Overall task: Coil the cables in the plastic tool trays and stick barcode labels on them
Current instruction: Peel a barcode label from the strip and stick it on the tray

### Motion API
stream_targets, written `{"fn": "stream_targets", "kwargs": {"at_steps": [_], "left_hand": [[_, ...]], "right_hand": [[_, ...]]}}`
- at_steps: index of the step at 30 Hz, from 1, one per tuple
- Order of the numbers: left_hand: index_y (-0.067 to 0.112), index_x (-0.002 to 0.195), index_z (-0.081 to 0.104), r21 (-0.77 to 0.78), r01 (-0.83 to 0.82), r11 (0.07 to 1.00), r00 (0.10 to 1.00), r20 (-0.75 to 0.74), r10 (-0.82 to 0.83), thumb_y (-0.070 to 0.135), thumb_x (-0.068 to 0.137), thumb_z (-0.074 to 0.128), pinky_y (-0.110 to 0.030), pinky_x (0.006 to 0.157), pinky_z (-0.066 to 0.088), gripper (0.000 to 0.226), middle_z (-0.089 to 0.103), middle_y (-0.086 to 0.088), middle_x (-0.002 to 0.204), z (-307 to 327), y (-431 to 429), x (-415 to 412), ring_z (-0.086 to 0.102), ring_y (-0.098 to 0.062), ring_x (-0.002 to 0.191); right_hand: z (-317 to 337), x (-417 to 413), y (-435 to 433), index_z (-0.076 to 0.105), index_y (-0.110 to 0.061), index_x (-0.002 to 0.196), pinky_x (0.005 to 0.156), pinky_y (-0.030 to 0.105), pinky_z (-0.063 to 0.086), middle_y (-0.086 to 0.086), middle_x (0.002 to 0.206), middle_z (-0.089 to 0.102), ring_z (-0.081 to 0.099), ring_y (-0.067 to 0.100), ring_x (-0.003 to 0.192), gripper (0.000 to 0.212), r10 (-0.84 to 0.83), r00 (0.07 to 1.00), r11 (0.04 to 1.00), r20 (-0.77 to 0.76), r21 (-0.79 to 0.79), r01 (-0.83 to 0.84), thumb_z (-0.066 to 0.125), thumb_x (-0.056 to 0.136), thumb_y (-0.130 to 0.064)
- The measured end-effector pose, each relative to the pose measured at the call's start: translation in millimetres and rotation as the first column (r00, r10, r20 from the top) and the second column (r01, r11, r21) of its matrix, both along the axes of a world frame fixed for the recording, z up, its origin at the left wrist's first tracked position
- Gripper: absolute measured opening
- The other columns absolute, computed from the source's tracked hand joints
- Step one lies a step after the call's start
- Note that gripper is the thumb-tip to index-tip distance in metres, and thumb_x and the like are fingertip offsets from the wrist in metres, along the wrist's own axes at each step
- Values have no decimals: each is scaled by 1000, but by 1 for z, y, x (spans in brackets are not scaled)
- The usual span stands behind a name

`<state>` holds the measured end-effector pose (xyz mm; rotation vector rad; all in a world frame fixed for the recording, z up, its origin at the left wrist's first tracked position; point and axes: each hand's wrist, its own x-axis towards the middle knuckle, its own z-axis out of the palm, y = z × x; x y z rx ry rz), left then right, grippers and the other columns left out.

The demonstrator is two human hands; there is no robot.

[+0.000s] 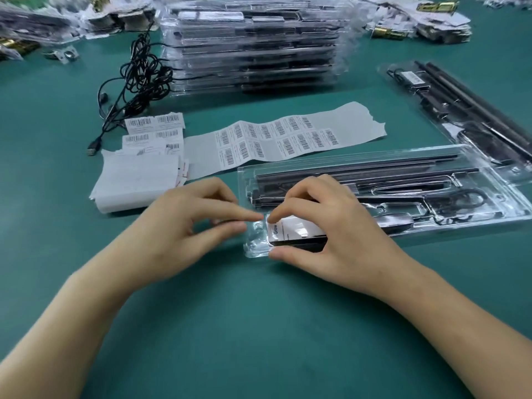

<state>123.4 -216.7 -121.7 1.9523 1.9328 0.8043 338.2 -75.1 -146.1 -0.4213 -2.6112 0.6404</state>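
The left hand (184, 226) pinches the clear plastic tray (506, 197) by its corner. The right hand (325, 226) grips the tray's white-faced black box (299, 230), which is best seated squarely.

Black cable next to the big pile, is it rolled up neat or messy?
Messy: the thin black cable lies in a loose tangle on the green table, plug end trailing.

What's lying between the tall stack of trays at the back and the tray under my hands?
In the head view, a long strip of barcode labels lies across the green table between stack and near tray.
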Motion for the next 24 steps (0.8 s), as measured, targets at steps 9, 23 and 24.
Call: {"fn": "stream_targets", "kwargs": {"at_steps": [9, 23, 24], "left_hand": [[44, 98, 73, -44, -10, 999, 938, -347, -6, 60, 99, 42, -37, 64, 49, 35, 52, 17, 97, 3, 1, 10, 48, -4, 85], [57, 114, 63, -208, -113, 972, 895, -446, 8, 65, 100, 26, -29, 72, 32, 40, 42, 16, 95, 16, -4, 21, 41, -7, 92], [56, 115, 63, -211, -118, 970, 888, -459, 8, 65, 100, 25, -28, 71, 29, 41, 41, 16, 95, 16, -3, 21, 40, -7, 92]], "right_hand": [[4, 1, 0, 73, -35, 110, 97, 37, 39, -10, 109, 54, 49, 13, 107, 40, 6, 997, 998, 81, 68, -12, 77, 80, -61], [2, -5, -7, 69, -41, 122, 92, 38, 38, -11, 113, 54, 48, 16, 108, 35, -53, 985, 978, 163, 208, 18, 50, 98, -59], [3, -6, -8, 70, -42, 120, 91, 38, 39, -11, 112, 53, 48, 15, 107, 35, -58, 985, 978, 164, 207, 23, 49, 98, -59]]}}
